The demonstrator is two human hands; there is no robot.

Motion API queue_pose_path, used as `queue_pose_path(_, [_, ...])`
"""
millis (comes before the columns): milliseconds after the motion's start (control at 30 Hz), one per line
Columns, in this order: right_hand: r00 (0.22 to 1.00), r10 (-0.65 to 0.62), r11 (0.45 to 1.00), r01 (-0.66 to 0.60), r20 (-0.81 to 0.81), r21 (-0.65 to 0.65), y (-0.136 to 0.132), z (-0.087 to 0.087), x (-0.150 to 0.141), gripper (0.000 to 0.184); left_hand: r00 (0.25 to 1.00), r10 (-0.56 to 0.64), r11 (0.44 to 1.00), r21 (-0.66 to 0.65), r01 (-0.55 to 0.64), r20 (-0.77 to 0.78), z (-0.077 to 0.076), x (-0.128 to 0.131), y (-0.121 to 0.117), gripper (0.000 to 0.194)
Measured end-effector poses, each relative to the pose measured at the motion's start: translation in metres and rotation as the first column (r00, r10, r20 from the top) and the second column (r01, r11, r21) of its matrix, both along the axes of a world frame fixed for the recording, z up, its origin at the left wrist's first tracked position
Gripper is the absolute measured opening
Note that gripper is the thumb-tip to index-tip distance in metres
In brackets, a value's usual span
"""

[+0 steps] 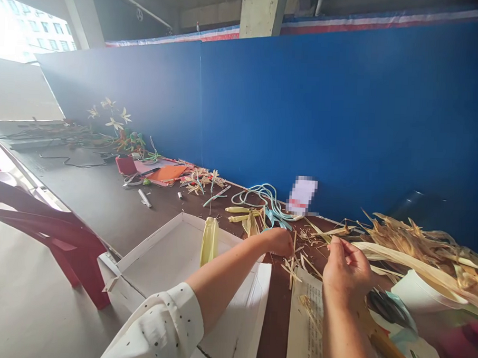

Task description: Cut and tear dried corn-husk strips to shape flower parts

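My left hand (280, 242) reaches out over the brown table (103, 199), its fingers curled down among thin straw strips (298, 263); what it grips is hidden. My right hand (346, 271) is held up beside it, fingers pinched together on a thin pale straw strip (319, 231) that runs toward the left hand. A printed paper sheet (306, 329) lies under the right wrist. A pile of dry corn husks (422, 247) lies just right of the right hand.
A white cardboard box lid (160, 260) holds a yellow husk piece (210, 240). Light blue ribbon (264, 198), straw flowers (201, 178), orange paper (168, 172) and a flower bunch (113, 118) lie along the blue partition (345, 110). A red plastic chair (43, 218) stands at left.
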State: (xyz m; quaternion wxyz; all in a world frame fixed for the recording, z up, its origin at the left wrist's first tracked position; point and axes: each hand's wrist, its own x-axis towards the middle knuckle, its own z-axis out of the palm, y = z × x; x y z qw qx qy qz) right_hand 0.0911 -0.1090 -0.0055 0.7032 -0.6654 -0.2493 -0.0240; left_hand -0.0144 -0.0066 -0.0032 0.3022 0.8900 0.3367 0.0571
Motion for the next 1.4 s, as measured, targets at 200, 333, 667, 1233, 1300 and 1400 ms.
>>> queue_pose_path(200, [1.0,-0.006,1.0,0.006,0.007,-0.003,0.001,-0.003,0.001,0.032,0.947,0.209,0.976,-0.108,-0.187,0.243,0.007,-0.029,0.014,0.024])
queue_pose_path(333, [0.999,0.052,0.998,-0.053,-0.005,-0.036,0.002,-0.002,-0.003,0.034,0.881,0.318,0.943,-0.212,-0.257,0.35,0.014,-0.049,0.01,0.025])
queue_pose_path(667, [0.938,0.345,0.929,-0.344,-0.021,-0.133,0.011,-0.02,-0.003,0.034,0.772,0.418,0.908,-0.215,-0.359,0.479,0.016,-0.064,-0.02,0.018])
queue_pose_path(1233, [0.563,0.821,0.4,-0.447,0.096,-0.8,0.004,-0.024,-0.04,0.028,0.25,0.741,0.671,-0.678,-0.301,0.623,0.021,-0.115,-0.025,0.011])
queue_pose_path(1300, [0.551,0.83,0.371,-0.432,0.085,-0.822,0.004,-0.027,-0.042,0.022,0.204,0.725,0.686,-0.664,-0.296,0.658,0.019,-0.119,-0.023,0.012])
queue_pose_path(1400, [0.533,0.84,0.37,-0.43,0.1,-0.823,0.006,-0.03,-0.045,0.018,0.252,0.702,0.692,-0.555,-0.462,0.666,0.013,-0.121,-0.02,0.016])
